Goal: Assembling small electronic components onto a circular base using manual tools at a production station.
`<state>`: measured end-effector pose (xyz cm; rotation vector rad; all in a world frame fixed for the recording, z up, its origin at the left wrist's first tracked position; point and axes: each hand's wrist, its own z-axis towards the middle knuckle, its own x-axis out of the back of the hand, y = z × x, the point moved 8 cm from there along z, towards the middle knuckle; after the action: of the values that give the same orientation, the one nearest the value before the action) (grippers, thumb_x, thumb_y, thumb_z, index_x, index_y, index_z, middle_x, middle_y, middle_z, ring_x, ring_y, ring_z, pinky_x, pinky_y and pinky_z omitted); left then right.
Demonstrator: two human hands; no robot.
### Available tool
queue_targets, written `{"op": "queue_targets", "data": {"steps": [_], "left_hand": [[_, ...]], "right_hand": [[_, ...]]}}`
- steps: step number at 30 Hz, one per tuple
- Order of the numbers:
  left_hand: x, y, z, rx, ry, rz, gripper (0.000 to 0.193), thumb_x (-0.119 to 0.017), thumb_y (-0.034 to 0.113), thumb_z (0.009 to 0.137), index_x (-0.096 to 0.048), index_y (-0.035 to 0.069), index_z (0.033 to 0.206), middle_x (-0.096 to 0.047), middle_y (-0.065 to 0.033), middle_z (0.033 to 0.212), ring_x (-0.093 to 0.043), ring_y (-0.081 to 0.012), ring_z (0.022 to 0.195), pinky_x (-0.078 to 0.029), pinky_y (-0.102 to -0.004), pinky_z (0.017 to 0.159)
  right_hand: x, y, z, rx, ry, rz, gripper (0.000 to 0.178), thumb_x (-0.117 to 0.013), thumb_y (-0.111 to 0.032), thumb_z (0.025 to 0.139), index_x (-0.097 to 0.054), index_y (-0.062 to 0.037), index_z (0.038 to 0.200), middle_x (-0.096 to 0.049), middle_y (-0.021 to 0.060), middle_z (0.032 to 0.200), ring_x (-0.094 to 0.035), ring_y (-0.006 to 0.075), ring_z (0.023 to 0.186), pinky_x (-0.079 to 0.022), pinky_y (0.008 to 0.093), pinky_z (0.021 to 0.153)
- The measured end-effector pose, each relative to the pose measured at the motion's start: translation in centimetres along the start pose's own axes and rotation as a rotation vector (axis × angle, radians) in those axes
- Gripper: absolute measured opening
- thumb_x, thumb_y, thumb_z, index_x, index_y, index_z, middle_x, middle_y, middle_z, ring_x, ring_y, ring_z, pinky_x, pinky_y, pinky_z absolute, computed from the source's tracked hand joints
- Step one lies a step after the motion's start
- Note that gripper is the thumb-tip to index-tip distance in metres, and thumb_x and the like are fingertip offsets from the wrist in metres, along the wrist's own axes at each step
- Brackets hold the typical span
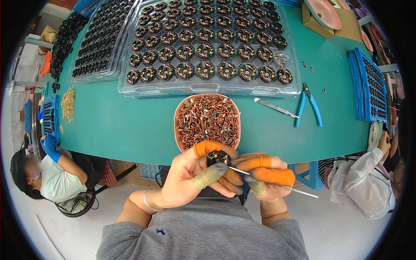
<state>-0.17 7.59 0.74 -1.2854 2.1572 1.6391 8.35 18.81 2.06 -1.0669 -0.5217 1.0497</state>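
Note:
Close to my body, just over the table's front edge, my left hand (186, 171) is closed around a small round black part (218, 157). Orange and pale finger covers sit on some of my fingers. My right hand (271, 175) pinches a slim silvery tool (303, 191); its tip reaches the round part's lower right side. Fingers hide the tool's middle, so its exact kind is unclear. Right in front of my hands stands a pink bowl (177, 125), filled with many small copper-brown and silvery pieces.
A clear tray (190, 89) of round black parts spans the far side, with another tray (93, 78) to its left. Tweezers (276, 107) and blue-handled cutters (302, 106) lie right of the bowl. Blue trays (359, 86) stand far right. People sit on both sides.

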Motion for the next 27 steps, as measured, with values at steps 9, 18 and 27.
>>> {"op": "queue_targets", "data": {"steps": [9,18,27], "left_hand": [[0.22,0.01,0.02,-0.039,-0.046,-0.082,0.028,-0.045,0.001,0.094,-0.043,-0.009,0.12,-0.056,-0.0188,0.108,-0.066,-0.0294,0.09,-0.061,-0.0413,0.073],[0.69,0.02,0.46,-0.095,0.035,-0.112,0.024,-0.046,-0.002,0.089,-0.048,-0.01,0.111,-0.057,-0.0194,0.103,-0.068,-0.0308,0.076,-0.062,-0.0395,0.062],[0.6,0.06,0.5,-0.125,0.011,-0.035,0.023,-0.047,-0.002,0.09,-0.047,-0.01,0.112,-0.058,-0.0191,0.1,-0.068,-0.0293,0.077,-0.062,-0.0372,0.064]], "right_hand": [[-0.94,-0.27,-0.1,-0.002,-0.083,-0.228,0.021,-0.066,-0.022,0.087,-0.061,-0.002,0.084,-0.069,0.0138,0.086,-0.069,0.0297,0.078,-0.056,0.0393,0.072],[-1.4,-0.96,0.14,0.083,-0.099,-0.283,0.019,-0.066,-0.024,0.086,-0.056,-0.0079,0.088,-0.068,0.0116,0.088,-0.069,0.0304,0.08,-0.057,0.0385,0.071],[-1.13,-0.64,-0.12,0.048,-0.124,-0.233,0.019,-0.075,-0.009,0.074,-0.062,-0.0022,0.085,-0.065,0.012,0.096,-0.067,0.0341,0.092,-0.057,0.0414,0.079]]}}
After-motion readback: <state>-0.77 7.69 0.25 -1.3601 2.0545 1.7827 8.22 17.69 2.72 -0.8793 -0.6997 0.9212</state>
